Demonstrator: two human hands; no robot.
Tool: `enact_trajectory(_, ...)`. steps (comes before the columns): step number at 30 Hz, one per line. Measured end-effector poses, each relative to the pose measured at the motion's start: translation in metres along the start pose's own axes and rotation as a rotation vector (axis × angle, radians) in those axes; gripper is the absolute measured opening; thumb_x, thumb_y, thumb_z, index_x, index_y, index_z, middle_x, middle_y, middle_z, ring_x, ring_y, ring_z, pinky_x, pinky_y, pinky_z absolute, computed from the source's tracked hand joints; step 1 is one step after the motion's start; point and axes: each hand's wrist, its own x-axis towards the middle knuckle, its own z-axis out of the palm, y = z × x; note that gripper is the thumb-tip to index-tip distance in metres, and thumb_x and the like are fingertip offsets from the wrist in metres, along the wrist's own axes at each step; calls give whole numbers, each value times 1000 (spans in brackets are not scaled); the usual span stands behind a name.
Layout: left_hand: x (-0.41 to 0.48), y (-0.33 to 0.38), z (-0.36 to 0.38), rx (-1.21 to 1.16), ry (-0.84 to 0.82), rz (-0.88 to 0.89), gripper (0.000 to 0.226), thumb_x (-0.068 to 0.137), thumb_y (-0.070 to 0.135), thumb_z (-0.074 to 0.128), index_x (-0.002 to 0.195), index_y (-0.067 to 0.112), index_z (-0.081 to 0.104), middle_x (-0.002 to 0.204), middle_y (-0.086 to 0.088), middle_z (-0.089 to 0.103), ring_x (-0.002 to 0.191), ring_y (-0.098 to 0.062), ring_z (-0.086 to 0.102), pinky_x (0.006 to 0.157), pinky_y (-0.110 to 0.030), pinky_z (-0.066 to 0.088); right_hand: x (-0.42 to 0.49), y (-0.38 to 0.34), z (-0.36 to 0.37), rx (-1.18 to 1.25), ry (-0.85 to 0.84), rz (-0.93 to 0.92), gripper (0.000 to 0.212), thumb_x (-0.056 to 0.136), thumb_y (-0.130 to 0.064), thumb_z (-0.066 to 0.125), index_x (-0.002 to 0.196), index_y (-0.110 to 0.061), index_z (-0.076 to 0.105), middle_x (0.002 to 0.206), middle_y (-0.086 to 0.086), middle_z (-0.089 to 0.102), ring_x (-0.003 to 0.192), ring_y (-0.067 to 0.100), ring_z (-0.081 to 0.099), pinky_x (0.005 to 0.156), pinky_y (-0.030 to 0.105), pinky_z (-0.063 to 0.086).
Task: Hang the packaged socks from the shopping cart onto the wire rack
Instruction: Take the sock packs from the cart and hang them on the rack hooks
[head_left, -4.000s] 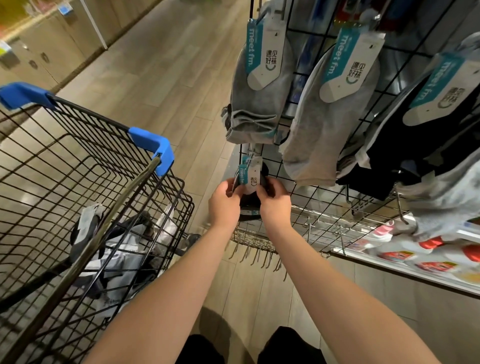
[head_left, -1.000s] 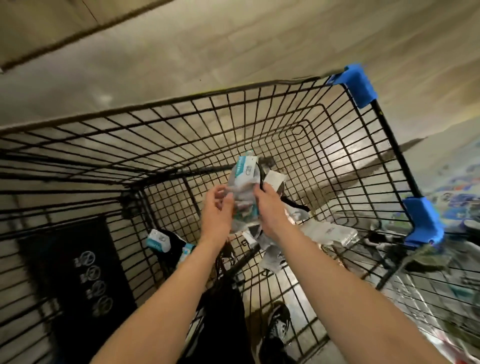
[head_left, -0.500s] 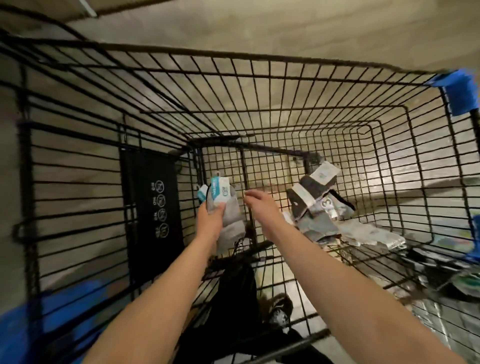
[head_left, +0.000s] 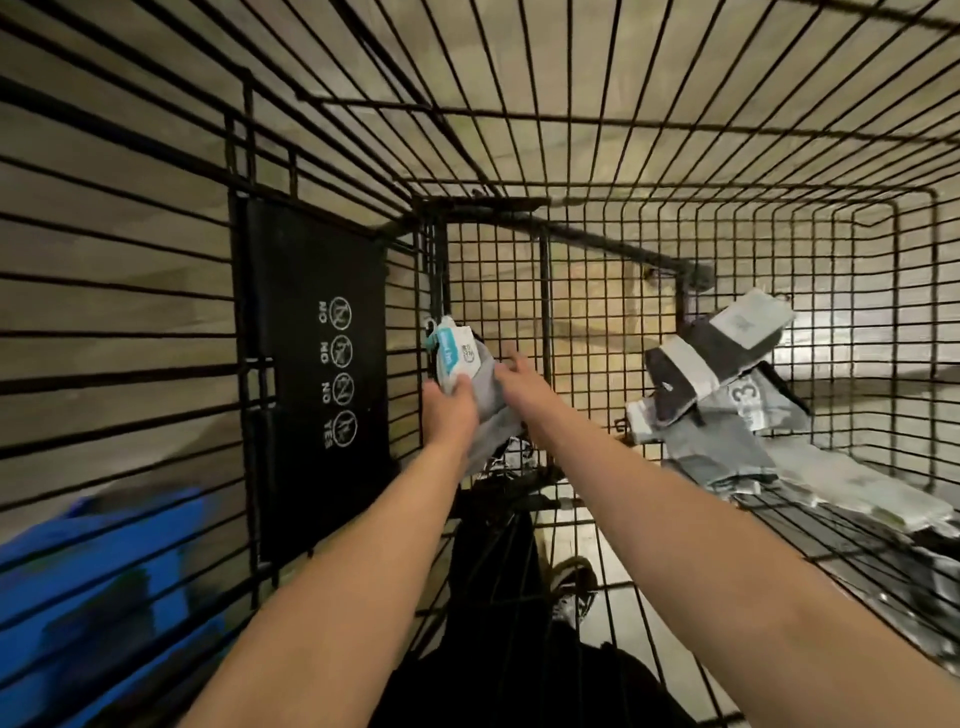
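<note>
- I am looking down into the black wire shopping cart (head_left: 613, 248), with both forearms reaching into its basket.
- My left hand (head_left: 449, 410) grips one pack of socks (head_left: 467, 364): the fingers are curled round its lower part and the thumb lies across the front.
- That pack is a grey pair under a white and teal card. It is held upright, above the basket floor and close to the cart's end wall.
- My right hand (head_left: 519, 387) is nearly flat. Its fingers are stretched forward and lie against the grey fabric on the pack's right side, without closing on it.
- More sock packs (head_left: 727, 400) lie in a loose heap on the right side of the basket, well apart from my hands. They are dark and grey pairs with pale bands, one printed with a 3. The heap is blurred, so I cannot tell how many packs it holds.
- A black panel (head_left: 317, 374) with four round white icons, marked NO, NO, NO and YES, is fixed on the cart wall just left of the held pack.
- Blue plastic (head_left: 104, 571) shows behind the wires at lower left.
- Through the basket floor I see one shoe (head_left: 571, 587) on the pale floor.
</note>
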Motion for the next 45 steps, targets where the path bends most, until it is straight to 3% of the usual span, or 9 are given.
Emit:
enact_trajectory(6,-8,-4,-2,-51,-71,59,29,96,42,54,121,28,52,119,-5,66,103,-22,67,92,-46,57,-11,-16,-16,-40,-17,-69,50,101,-56,40,130,-21,63,129,4,67,118,25,63,99,47,54)
enact_trajectory(10,-37,11,0,-84,-154,150,28,100,39,54,127,29,53,118,0,68,104,-17,68,88,-39,58,-45,-37,-32,-38,45,-151,23,107,-35,43,105,-24,63,121,7,66,105,20,66,85,36,59)
enact_trajectory(13,-62,31,5,-60,-215,210,31,102,38,53,131,27,52,114,2,68,99,-13,69,73,-30,57,-74,-40,-50,25,48,-161,25,106,-37,45,112,-17,60,111,7,67,90,15,67,63,24,54)
enact_trajectory(21,-160,87,19,23,-264,435,27,99,48,53,119,30,54,109,1,67,94,-15,69,71,-33,60,-172,-41,-110,440,457,-350,34,104,-23,46,138,-27,53,127,2,66,111,21,65,97,48,56)
enact_trajectory(28,-291,88,42,232,-420,683,13,98,45,55,98,33,55,100,-4,68,90,-26,69,81,-45,61,-304,4,-170,588,664,-534,26,107,-39,43,124,-24,57,114,-1,65,102,17,65,78,36,59)
enact_trajectory(32,-370,57,56,319,-507,839,15,102,39,54,105,25,55,94,0,66,74,-13,65,55,-16,55,-369,60,-202,572,839,-650,18,104,-40,53,112,-25,58,99,-11,65,90,8,64,75,26,53)
enact_trajectory(35,-418,24,66,372,-559,937,22,99,45,55,105,23,57,97,-3,68,86,-25,69,73,-42,63,-409,110,-218,613,932,-649,26,103,-41,53,119,-22,61,103,-8,66,98,15,64,81,32,54)
enact_trajectory(38,-455,-15,77,434,-587,1033,22,101,39,55,104,17,56,92,-1,61,84,-21,59,68,-36,50,-440,164,-227,707,957,-594,44,99,-46,54,128,-14,57,118,6,65,110,26,63,94,42,53)
enact_trajectory(45,-490,-112,105,669,-630,1069,42,101,38,54,117,0,57,111,-21,63,106,-36,60,79,-39,40,-471,276,-235,863,983,-520,20,97,-30,56,112,-18,62,109,7,67,103,31,65,94,49,56)
